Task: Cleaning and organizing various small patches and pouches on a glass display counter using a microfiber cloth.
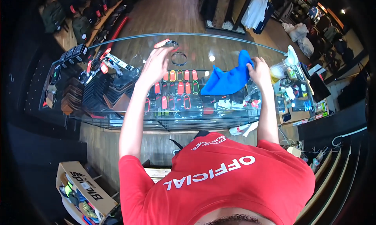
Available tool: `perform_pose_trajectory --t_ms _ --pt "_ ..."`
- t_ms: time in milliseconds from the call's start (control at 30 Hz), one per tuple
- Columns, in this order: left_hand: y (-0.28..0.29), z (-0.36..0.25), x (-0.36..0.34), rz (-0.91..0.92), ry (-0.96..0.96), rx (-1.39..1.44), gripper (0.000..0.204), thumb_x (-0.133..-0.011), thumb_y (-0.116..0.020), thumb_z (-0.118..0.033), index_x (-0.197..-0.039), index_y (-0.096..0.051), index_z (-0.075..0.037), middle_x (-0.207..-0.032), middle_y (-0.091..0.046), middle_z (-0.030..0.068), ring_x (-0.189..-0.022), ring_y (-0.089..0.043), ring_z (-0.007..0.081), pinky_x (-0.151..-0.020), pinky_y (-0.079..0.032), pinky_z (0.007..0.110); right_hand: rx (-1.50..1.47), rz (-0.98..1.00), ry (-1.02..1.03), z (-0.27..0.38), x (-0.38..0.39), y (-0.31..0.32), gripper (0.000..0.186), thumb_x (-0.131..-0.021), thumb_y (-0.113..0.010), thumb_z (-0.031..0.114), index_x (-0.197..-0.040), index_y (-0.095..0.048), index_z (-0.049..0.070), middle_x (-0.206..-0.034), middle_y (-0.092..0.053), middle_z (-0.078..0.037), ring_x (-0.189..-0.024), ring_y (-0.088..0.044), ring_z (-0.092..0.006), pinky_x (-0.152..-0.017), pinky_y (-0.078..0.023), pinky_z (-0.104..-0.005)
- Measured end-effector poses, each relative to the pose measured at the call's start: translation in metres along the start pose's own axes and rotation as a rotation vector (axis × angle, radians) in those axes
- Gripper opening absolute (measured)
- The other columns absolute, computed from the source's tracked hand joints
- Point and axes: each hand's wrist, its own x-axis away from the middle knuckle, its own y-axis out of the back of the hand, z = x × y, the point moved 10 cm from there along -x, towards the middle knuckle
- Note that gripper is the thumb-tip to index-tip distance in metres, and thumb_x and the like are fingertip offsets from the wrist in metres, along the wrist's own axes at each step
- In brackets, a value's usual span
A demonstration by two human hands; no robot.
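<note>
My left hand (156, 66) reaches over the glass counter (239, 40), fingers stretched toward a red-and-dark banded item (166, 44) near its back edge; whether they touch it is unclear. A thin dark ring (179, 58) lies just right of that hand. My right hand (258, 71) has its fingers on a bright blue cloth (224, 80), gripping its right end as it drapes over the glass. Under the glass between my hands are rows of small red, yellow and green oval items (181, 88).
Dark folded goods (94, 91) fill the counter's left side; assorted small items and packages (293, 86) crowd its right. Behind are shelves of backpacks (80, 25), hanging white shirts (253, 17) and wooden flooring (164, 11). A cardboard box (86, 187) stands at lower left.
</note>
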Motion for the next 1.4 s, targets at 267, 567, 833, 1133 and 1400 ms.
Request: perform_pose_trajectory --t_ms 267,567,833,1133,1400 --pt "-0.050 0.039 -0.029 0.112 -0.013 -0.228 0.043 -0.080 -0.053 0.008 -0.121 -0.058 -0.003 -0.120 -0.061 0.0167 -0.119 -0.052 0.0330 -0.102 -0.043 0.043 -0.199 0.035 -0.151 -0.068 -0.044 -0.045 0.057 -0.083 -0.070 0.024 -0.132 -0.053 0.001 -0.109 -0.067 -0.024 -0.102 -0.065 -0.0367 -0.093 -0.049 -0.0424" --pt "0.010 0.054 -0.018 -0.293 0.160 -0.078 0.015 -0.090 -0.062 -0.012 -0.099 -0.062 -0.001 -0.088 -0.066 0.0168 -0.084 -0.062 0.0341 -0.075 -0.049 0.042 -0.926 0.034 -0.172 -0.069 -0.053 -0.066 0.025 -0.091 -0.064 0.017 -0.110 -0.067 0.000 -0.087 -0.070 -0.005 -0.075 -0.065 -0.0117 -0.069 -0.052 -0.0274" --pt "0.006 0.072 -0.018 -0.413 0.351 0.735 0.036 -0.098 -0.048 -0.004 -0.133 -0.044 0.000 -0.111 -0.066 0.0150 -0.100 -0.067 0.0192 -0.091 -0.050 0.029 -1.189 -0.172 -0.246 -0.067 -0.050 -0.060 0.032 -0.100 -0.050 0.033 -0.090 -0.061 0.005 -0.079 -0.059 0.001 -0.070 -0.051 -0.0079 -0.065 -0.043 -0.0252" --pt "-0.029 0.020 -0.029 -0.083 0.198 1.465 0.081 -0.068 -0.043 0.011 -0.147 -0.027 0.002 -0.141 -0.047 0.0221 -0.129 -0.050 0.0302 -0.108 -0.040 0.034 -0.518 -0.649 0.058 0.074 -0.024 0.063 0.028 -0.095 -0.056 0.027 -0.093 -0.063 0.000 -0.079 -0.063 -0.023 -0.071 -0.064 -0.0328 -0.065 -0.047 -0.0400" --pt "-0.053 -0.033 -0.013 0.233 0.006 1.684 0.094 -0.072 -0.052 0.002 -0.154 -0.006 -0.003 -0.159 -0.017 0.0149 -0.146 -0.023 0.0270 -0.119 -0.020 0.036 -0.288 -0.430 0.360 0.239 0.016 -0.005 0.038 -0.093 -0.054 0.011 -0.131 -0.055 0.006 -0.102 -0.056 -0.017 -0.089 -0.061 -0.0351 -0.076 -0.051 -0.0419"
